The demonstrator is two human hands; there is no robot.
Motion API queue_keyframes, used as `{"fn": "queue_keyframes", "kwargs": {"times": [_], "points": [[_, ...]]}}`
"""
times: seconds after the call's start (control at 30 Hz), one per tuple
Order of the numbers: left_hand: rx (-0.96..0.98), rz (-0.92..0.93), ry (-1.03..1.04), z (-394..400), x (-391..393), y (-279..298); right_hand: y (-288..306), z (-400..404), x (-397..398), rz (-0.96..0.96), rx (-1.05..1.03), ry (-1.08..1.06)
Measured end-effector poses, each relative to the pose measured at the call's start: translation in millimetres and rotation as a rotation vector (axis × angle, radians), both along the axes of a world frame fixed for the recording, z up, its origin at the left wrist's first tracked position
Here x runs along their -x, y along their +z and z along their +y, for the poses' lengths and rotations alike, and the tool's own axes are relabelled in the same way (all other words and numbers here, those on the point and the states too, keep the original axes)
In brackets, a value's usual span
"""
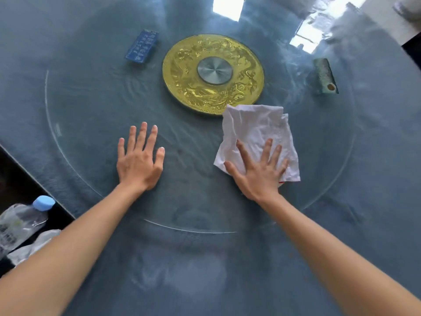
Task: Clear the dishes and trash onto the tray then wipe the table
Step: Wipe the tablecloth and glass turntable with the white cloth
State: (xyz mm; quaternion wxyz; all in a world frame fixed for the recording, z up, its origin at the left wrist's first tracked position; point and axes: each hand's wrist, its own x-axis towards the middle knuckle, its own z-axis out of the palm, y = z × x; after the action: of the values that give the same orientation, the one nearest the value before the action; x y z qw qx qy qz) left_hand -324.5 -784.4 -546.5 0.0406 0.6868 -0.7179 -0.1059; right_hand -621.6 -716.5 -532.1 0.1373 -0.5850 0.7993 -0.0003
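The right hand (pixel 257 169) lies flat, fingers spread and straight, pressing on the near corner of a crumpled white cloth (pixel 259 135); it grasps nothing, only bears down. The cloth spreads away from the palm toward the middle of the desk (pixel 205 270), and its far corner overlaps the near rim of the gold disc (pixel 182 71) at the centre. The left hand (pixel 139 163) is also released, flat on the glass turntable (pixel 86 137) with fingers straight, level with the right hand and well apart from the cloth.

Judged from this view, the clearing step looks done and wiping is in hand. The right hand alone is on the cloth, with the left placed as if to brace or steady the turntable. The move to come turns on the cloth lying ahead of the right palm, so a push carries it toward the disc.

Two things remain on the turntable: a blue box (pixel 142 46) toward the far left and a green roll (pixel 324 76) toward the far right. Off the near left edge of the desk lie a plastic bottle (pixel 20 222) with a blue cap and some clear wrapping (pixel 34 247); the tray itself cannot be made out.
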Motion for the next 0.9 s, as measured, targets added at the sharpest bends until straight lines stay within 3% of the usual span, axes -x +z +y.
{"fn": "queue_keyframes", "kwargs": {"times": [0.27,0.43,0.6,0.9], "points": [[-0.038,0.035,0.127,5,-4,7,21,62,-60,-0.032,-0.005,0.132],[-0.003,0.052,0.127,26,-1,0,32,-13,-42,-0.012,0.279,-0.010],[0.037,0.037,0.114,22,-7,-4,11,-76,-26,0.026,0.042,0.053],[0.080,0.034,0.105,17,-12,-10,5,-46,-41,0.041,0.081,0.312]]}}
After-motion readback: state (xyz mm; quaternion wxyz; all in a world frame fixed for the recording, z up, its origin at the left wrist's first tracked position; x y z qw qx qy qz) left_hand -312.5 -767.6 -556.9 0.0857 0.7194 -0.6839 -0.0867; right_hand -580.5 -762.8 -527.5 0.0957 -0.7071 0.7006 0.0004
